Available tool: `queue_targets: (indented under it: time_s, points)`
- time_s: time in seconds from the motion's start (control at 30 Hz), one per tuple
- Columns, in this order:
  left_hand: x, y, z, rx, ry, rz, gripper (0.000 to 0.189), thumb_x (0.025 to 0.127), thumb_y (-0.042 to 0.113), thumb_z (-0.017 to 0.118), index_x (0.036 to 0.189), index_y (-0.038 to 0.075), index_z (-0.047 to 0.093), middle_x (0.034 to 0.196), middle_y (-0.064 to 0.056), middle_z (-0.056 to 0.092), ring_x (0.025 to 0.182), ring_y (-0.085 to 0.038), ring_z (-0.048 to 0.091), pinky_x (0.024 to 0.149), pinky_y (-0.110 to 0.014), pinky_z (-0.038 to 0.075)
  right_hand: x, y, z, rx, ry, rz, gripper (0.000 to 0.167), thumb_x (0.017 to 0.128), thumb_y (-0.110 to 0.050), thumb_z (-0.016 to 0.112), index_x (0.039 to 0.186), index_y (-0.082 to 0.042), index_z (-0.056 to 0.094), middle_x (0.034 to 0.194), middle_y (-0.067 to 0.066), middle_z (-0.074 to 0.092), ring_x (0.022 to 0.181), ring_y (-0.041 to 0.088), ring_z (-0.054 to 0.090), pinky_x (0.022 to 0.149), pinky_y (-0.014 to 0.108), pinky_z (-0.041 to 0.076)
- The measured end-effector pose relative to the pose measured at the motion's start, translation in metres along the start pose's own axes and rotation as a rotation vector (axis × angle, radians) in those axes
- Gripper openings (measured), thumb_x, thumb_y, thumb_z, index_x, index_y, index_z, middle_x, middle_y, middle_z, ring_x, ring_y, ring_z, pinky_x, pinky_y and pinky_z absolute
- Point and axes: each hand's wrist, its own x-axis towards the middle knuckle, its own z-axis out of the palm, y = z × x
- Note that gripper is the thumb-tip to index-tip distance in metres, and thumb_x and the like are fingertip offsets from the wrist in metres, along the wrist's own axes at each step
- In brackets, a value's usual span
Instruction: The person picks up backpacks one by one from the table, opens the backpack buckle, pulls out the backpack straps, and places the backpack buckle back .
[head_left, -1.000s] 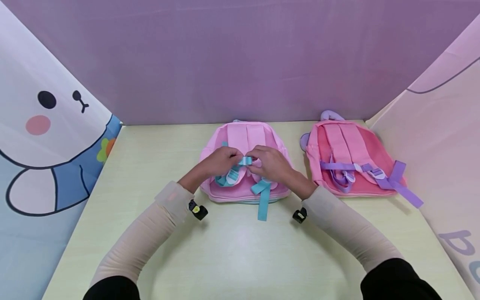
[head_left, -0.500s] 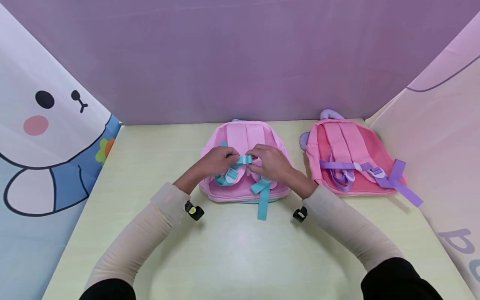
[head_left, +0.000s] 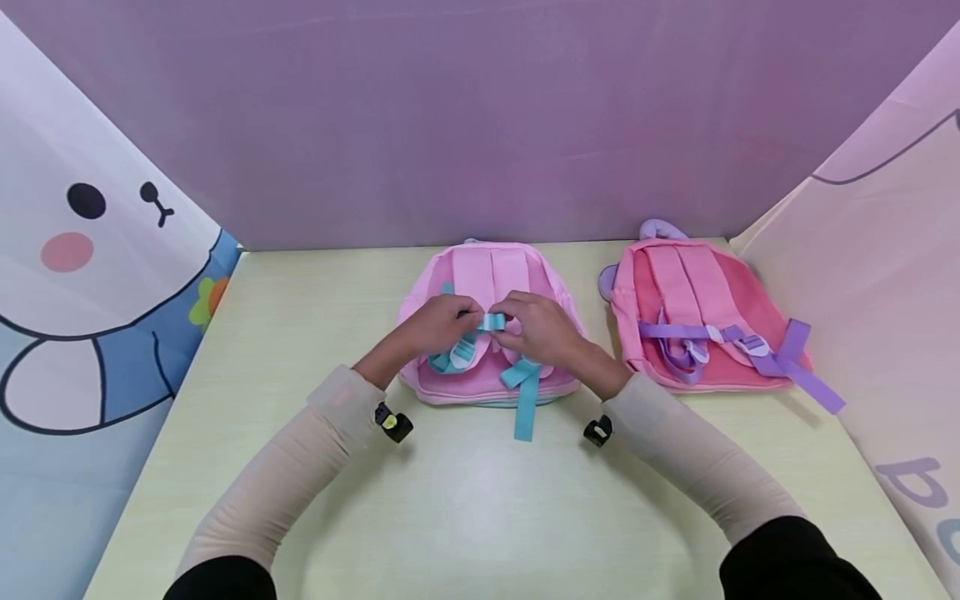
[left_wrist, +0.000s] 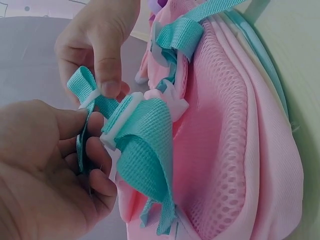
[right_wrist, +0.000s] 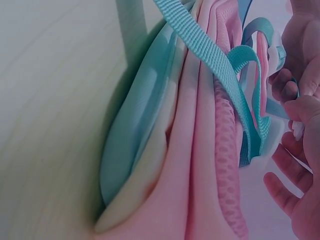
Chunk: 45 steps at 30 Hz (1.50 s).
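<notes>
A light pink backpack (head_left: 510,271) lies on the table with its shoulder straps facing up. Over its middle, both hands hold a teal webbing strap (head_left: 492,322). My left hand (head_left: 438,325) grips one stretch of it, with the fingers curled round the webbing in the left wrist view. My right hand (head_left: 543,327) pinches the strap's looped part beside a small white clip (left_wrist: 90,98). Close to the left fingers, a white adjuster buckle (left_wrist: 122,117) carries a wider teal fold. A loose teal strap end (head_left: 527,412) hangs over the backpack's near edge.
To the right lies a second backpack (head_left: 637,367), coral pink, with purple straps (head_left: 810,379) and a purple top handle (head_left: 662,229). The pale table (head_left: 480,508) meets a purple backdrop (head_left: 480,125) behind the backpacks. Printed cloth panels stand at both sides.
My left hand shifts slightly left, then back right towards the right hand. Both hands keep hold of the teal strap, and the backpacks stay where they are.
</notes>
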Motion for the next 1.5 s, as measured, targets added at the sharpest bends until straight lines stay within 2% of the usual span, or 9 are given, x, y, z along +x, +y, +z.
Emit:
queue_targets:
  time_s: [0.23, 0.5, 0.9, 1.27, 1.5]
  points:
    - [-0.0027, -0.0011, -0.0047, -0.034, -0.018, -0.039, 0.026, 0.108, 0.032, 0.05, 0.117, 0.015, 0.067, 0.096, -0.005, 0.061, 0.088, -0.021, 0.057, 0.074, -0.031, 0.047, -0.0002, 0.0002, -0.0002, 0.005, 0.009, -0.004, 0.034, 0.089, -0.024, 0.079, 0.118, -0.009, 0.074, 0.107, 0.005, 0.073, 0.094, 0.019, 0.068, 0.086, 0.034, 0.059]
    - [-0.0042, -0.0019, -0.007, -0.051, 0.0, -0.053, 0.025, 0.108, 0.028, 0.05, 0.117, 0.011, 0.066, 0.091, -0.006, 0.059, 0.078, -0.02, 0.056, 0.064, -0.027, 0.046, 0.0001, 0.0013, 0.0011, 0.008, 0.03, -0.015, 0.033, 0.088, -0.024, 0.08, 0.117, -0.009, 0.074, 0.105, 0.005, 0.073, 0.092, 0.018, 0.067, 0.085, 0.034, 0.059]
    - [0.0002, 0.0009, -0.0008, -0.037, 0.01, -0.047, 0.024, 0.107, 0.03, 0.052, 0.117, 0.014, 0.067, 0.094, -0.005, 0.061, 0.091, -0.021, 0.056, 0.076, -0.03, 0.048, -0.0006, 0.0012, -0.0002, -0.005, 0.015, -0.011, 0.034, 0.088, -0.025, 0.08, 0.118, -0.01, 0.074, 0.107, 0.005, 0.073, 0.095, 0.019, 0.068, 0.089, 0.035, 0.058]
    - [-0.0036, -0.0049, -0.0058, -0.081, 0.008, -0.036, 0.023, 0.107, 0.029, 0.052, 0.116, 0.014, 0.067, 0.095, -0.006, 0.059, 0.09, -0.022, 0.055, 0.072, -0.03, 0.046, 0.0007, -0.0009, -0.0028, -0.005, 0.015, -0.009, 0.034, 0.088, -0.025, 0.08, 0.118, -0.009, 0.074, 0.107, 0.005, 0.074, 0.095, 0.019, 0.068, 0.088, 0.035, 0.059]
    - [-0.0021, -0.0038, -0.0032, -0.073, 0.019, -0.037, 0.022, 0.107, 0.026, 0.052, 0.117, 0.013, 0.067, 0.099, -0.006, 0.06, 0.094, -0.022, 0.055, 0.076, -0.029, 0.047, 0.0, -0.0031, -0.0037, 0.006, 0.002, 0.011, 0.036, 0.088, -0.025, 0.08, 0.12, -0.009, 0.073, 0.108, 0.005, 0.073, 0.097, 0.019, 0.068, 0.089, 0.035, 0.058]
